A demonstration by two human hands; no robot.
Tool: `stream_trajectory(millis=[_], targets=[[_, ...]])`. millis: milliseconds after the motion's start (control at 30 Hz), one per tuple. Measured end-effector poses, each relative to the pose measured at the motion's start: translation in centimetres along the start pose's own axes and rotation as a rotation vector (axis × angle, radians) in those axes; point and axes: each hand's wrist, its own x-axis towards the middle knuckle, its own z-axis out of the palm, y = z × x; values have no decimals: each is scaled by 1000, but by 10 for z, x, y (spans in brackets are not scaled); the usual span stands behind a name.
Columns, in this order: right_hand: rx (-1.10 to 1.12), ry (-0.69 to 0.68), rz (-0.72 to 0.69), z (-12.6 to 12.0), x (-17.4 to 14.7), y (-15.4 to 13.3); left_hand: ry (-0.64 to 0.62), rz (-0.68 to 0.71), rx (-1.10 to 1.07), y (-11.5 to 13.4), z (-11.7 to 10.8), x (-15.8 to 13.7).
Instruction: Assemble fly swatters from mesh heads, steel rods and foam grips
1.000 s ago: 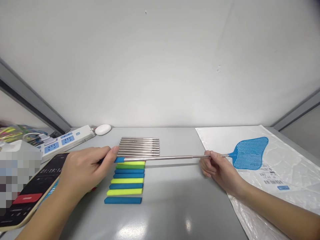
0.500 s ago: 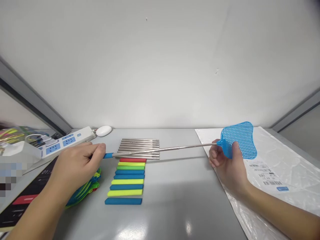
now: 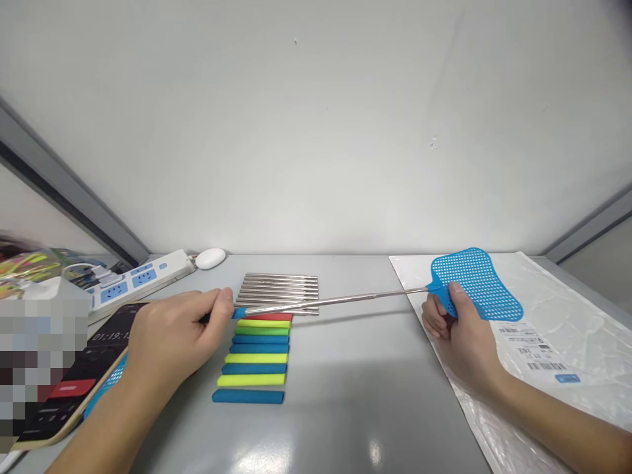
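Blue mesh-headed telescopic steel fly swatter point(image 3: 345, 300): spans left–right (head raised); left hand point(image 3: 172, 336) pinches handle, right hand point(image 3: 457, 329) clasps head.

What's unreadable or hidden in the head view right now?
- Swatter handle: mostly hidden inside the left hand.
- Mesh head: its lower left corner is covered by the right hand.
- Far-left items: pixelated, not identifiable.
- Label print on the plastic bag: too small to read.
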Motion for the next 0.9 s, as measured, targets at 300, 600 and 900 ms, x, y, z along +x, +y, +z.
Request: stream_trajectory(millis=[300, 600, 900], targets=[[-111, -179, -33, 2, -14, 7, 104, 146, -119, 38, 3, -13], [-230, -299, -62, 3, -27, 17, 114, 282, -272, 66, 6, -21], [-275, -432, -34, 5, -43, 22, 55, 424, -452, 101, 9, -37]])
